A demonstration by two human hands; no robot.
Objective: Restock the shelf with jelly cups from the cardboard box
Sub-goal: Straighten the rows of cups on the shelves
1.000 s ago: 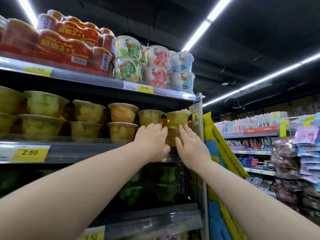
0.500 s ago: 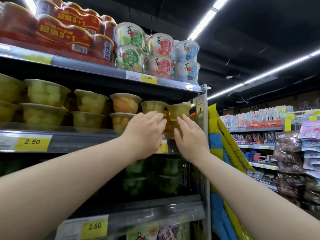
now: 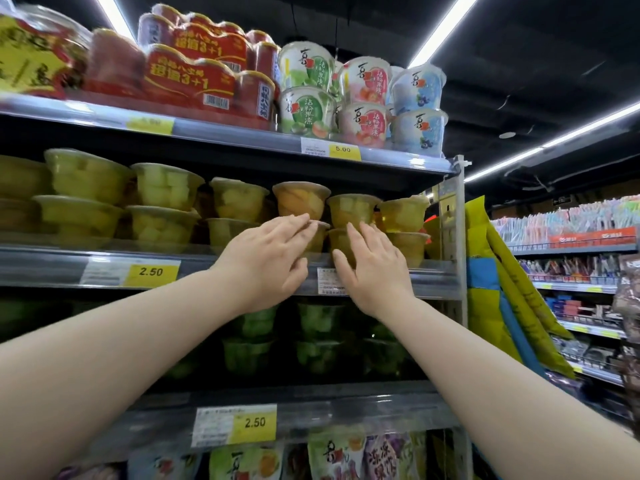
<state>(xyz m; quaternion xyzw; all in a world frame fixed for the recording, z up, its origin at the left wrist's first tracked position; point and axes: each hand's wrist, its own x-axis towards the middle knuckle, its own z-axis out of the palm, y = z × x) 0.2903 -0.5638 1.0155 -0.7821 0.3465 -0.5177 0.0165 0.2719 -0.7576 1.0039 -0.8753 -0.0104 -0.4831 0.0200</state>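
Note:
Clear jelly cups with yellow and orange fruit stand two high along the middle shelf. My left hand reaches in with straight fingers and touches the lower cup under an orange-filled cup. My right hand lies beside it, its fingers flat against the front of the neighbouring lower cup, below a yellow cup. Neither hand is curled round a cup. The cardboard box is out of view.
Taller printed jelly cups and red multipacks fill the top shelf. Green jelly cups sit on the shelf below. A yellow and blue bag hangs off the shelf's right end. Another stocked aisle runs along the right.
Both hands have shifted left from the rightmost stack to the two stacks beside it. The view has moved closer and tilted up slightly.

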